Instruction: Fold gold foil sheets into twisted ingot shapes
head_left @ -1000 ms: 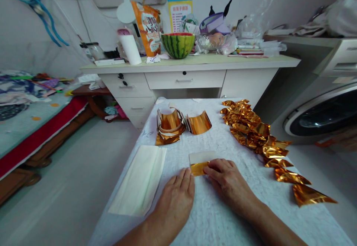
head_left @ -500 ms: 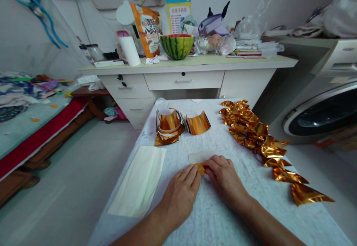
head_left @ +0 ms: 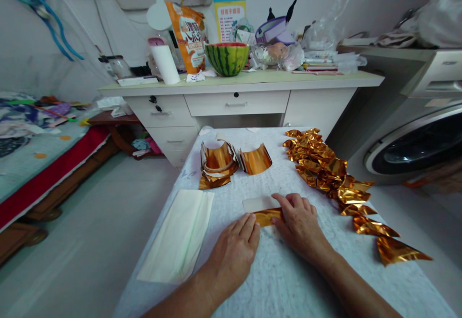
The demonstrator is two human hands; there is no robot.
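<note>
A folded strip of gold foil (head_left: pixel 267 217) lies on the cloth-covered table between my hands. My left hand (head_left: pixel 236 246) rests flat with its fingers together, fingertips on the strip's left end. At the right end, my right hand (head_left: pixel 299 224) has thumb and index finger around the foil. A small whitish strip (head_left: pixel 258 204) lies just behind the foil, partly touching it. To the left is a pale paper sheet (head_left: pixel 178 236). Curved gold foil sheets (head_left: pixel 218 159) stand stacked farther back, beside another curved piece (head_left: pixel 256 159).
A long row of twisted gold foil pieces (head_left: pixel 325 164) runs along the table's right side. Behind the table stands a desk (head_left: pixel 238 83) with a watermelon half (head_left: pixel 227 59) and bags. A washing machine (head_left: pixel 422 130) is at the right, a bed (head_left: pixel 46 149) at the left.
My right hand has slid right along the foil strip, its thumb and index finger now farther apart. More of the foil shows between my hands. My left hand has stayed nearly still.
</note>
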